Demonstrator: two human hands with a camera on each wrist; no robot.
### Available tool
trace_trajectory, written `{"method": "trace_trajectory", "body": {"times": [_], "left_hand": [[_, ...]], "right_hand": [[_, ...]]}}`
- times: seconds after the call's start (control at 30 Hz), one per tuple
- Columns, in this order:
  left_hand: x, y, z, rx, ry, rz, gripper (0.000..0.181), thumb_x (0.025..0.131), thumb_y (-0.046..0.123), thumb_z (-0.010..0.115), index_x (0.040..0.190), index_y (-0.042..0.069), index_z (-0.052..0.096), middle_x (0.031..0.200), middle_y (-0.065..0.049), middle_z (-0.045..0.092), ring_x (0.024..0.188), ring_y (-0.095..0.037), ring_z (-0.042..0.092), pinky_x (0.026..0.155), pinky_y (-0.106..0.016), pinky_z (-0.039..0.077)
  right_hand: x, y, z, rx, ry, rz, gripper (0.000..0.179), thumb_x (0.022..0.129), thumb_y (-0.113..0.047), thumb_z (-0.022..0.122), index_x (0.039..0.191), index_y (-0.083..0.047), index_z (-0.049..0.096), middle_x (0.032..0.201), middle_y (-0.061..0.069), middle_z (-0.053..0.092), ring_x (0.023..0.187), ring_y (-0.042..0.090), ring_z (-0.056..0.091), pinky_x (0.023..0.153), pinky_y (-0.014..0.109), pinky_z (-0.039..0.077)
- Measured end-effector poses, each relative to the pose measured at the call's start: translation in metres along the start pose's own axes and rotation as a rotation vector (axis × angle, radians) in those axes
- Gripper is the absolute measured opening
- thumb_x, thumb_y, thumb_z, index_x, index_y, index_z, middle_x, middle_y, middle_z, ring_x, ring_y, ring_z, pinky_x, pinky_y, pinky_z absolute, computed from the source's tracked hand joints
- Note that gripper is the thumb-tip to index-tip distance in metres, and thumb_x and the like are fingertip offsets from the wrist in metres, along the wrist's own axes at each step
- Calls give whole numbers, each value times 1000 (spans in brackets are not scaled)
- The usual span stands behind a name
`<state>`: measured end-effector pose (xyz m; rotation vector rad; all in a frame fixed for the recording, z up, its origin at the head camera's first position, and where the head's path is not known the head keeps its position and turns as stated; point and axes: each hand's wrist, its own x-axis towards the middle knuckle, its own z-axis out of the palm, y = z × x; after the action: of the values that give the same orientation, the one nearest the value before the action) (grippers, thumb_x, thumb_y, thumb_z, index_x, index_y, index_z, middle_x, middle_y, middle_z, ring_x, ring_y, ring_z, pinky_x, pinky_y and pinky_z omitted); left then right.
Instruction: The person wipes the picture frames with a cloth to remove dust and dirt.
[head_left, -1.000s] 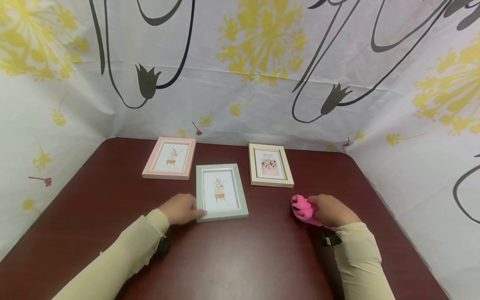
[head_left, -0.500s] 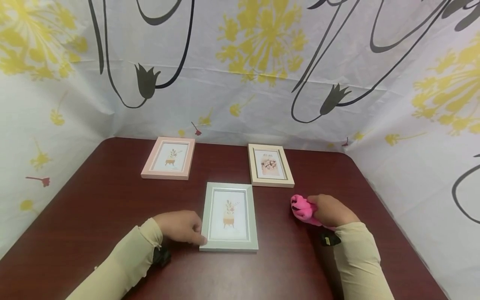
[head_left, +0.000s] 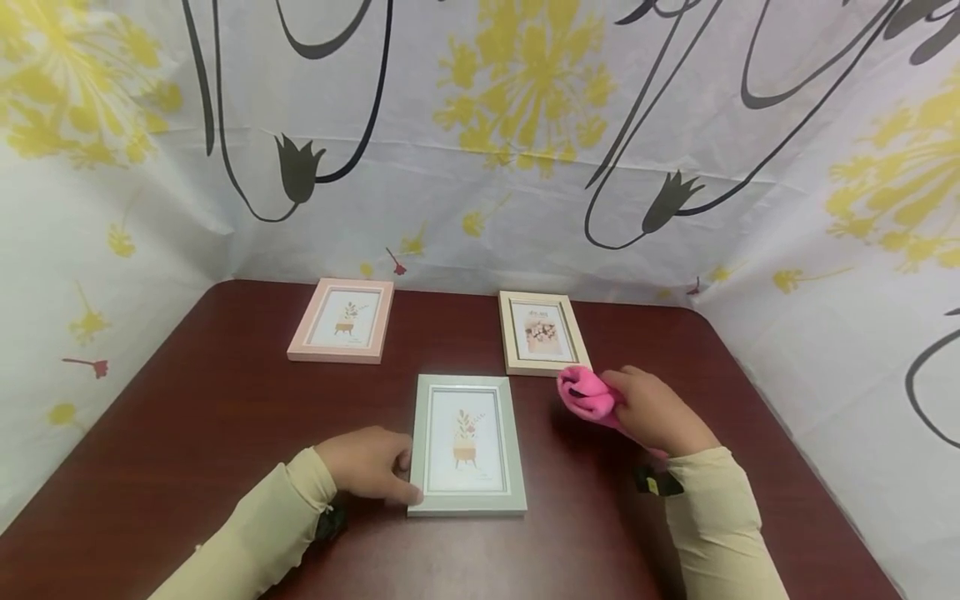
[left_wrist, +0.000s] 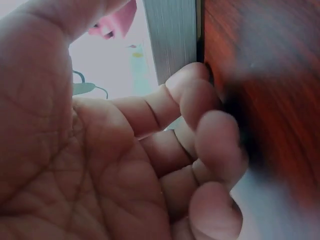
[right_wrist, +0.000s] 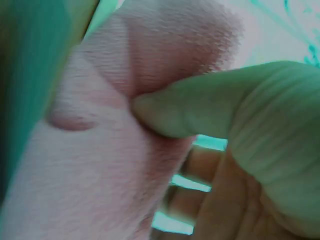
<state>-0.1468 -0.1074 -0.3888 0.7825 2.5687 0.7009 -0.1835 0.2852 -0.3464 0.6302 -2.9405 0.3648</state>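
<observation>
A pale green picture frame lies face up at the middle of the table, showing a print of a potted plant. My left hand grips its lower left corner, thumb on the top face and fingers curled at the side. Close up in the left wrist view, the fingers meet the frame's edge just above the wood. A bunched pink cloth is pinched in my right hand, held to the right of the green frame. In the right wrist view the thumb presses into the folded cloth.
Flat at the back left lies a pink picture frame. A cream picture frame lies at the back right, close to the cloth. White patterned sheeting borders the dark red table at the back and sides.
The green frame has come towards me and slightly right, with my left hand at its corner. My right hand has lifted the cloth and shifted it slightly left, near the cream frame.
</observation>
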Motion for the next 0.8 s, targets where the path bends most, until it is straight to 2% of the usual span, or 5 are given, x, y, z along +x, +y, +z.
{"method": "trace_trajectory", "body": {"times": [0.23, 0.37, 0.5, 0.63, 0.8], "left_hand": [[-2, 7, 1, 103, 78, -100, 53, 64, 48, 88, 91, 12, 60, 88, -4, 47, 85, -24, 43, 68, -42, 41], [-3, 6, 2, 109, 103, -115, 62, 63, 48, 89, 102, 8, 62, 104, -11, 47, 97, -30, 43, 75, -46, 45], [-3, 5, 2, 82, 95, -106, 65, 64, 46, 89, 107, 7, 61, 109, -12, 46, 101, -31, 42, 78, -45, 47], [-1, 4, 3, 82, 87, -107, 66, 64, 47, 89, 109, 7, 61, 109, -12, 46, 102, -31, 42, 80, -45, 47], [0, 4, 4, 85, 93, -113, 66, 64, 48, 89, 108, 7, 61, 112, -13, 46, 104, -33, 42, 82, -46, 47]], "right_hand": [[20, -51, 15, -22, 209, -100, 28, 84, 5, 63, 104, -10, 72, 89, 5, 58, 79, 24, 53, 70, 39, 48], [34, -74, 35, -71, 273, -117, 31, 84, 5, 63, 107, -13, 73, 90, 6, 58, 82, 26, 54, 65, 39, 49], [45, -86, 55, -118, 175, -88, 33, 84, 0, 69, 112, -16, 73, 95, 6, 61, 86, 26, 56, 69, 38, 52], [48, -90, 67, -154, 32, -74, 36, 86, -5, 71, 120, -17, 71, 107, 7, 65, 99, 28, 59, 88, 39, 51], [45, -91, 64, -152, -19, -100, 32, 88, -4, 69, 117, -17, 72, 110, 6, 66, 106, 27, 58, 96, 39, 46]]}}
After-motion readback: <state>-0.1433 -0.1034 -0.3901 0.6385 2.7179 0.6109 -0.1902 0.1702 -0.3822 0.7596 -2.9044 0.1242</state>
